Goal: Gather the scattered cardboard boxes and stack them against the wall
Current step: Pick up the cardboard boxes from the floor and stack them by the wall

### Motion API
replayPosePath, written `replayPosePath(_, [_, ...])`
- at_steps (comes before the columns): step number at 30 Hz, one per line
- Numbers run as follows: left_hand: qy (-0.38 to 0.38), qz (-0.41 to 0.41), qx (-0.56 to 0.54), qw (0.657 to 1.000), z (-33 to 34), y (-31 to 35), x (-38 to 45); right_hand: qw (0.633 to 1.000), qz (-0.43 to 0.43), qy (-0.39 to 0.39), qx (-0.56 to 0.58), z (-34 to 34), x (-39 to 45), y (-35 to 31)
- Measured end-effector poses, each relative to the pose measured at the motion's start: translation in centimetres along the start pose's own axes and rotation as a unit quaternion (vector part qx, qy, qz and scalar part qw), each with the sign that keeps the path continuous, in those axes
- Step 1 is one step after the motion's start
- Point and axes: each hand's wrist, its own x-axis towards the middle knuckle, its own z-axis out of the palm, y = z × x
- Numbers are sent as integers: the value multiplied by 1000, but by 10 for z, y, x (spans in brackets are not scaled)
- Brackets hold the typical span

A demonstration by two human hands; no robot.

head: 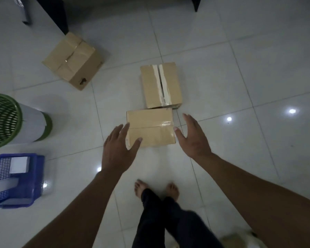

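The near box (150,128), taped brown cardboard, is set on the glossy tile floor (240,77), its left edge partly hidden by the left hand (117,145). Both hands are spread with fingers straight, the right hand (193,136) just beside it; contact cannot be told. A second box (160,85) touches its far side; a third (73,59) lies apart.

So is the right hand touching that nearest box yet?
Cannot tell: in the head view the right hand is open beside the nearest box, its thumb tip at the edge.

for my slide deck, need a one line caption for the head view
Both open hands, left hand and right hand, reach for the nearest cardboard box on the tiled floor.
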Motion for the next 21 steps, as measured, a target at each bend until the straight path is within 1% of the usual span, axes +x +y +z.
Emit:
replayPosePath(4, [13,-38,-39,998,43,-21,27,1000,1,0,-3,39,14,27])
replayPosePath(6, [21,-52,-59,997,73,-35,43,1000,7,7,11,63,31,44])
replayPosePath(10, [12,-73,-66,995,138,-70,71,999,25,16,27,116,69,86])
replayPosePath(16, [24,-92,-86,992,230,-119,131,994,77,46,61,195,128,148])
replayPosePath(21, [53,-99,-93,989,293,-162,179,980,144,73,115,260,171,189])
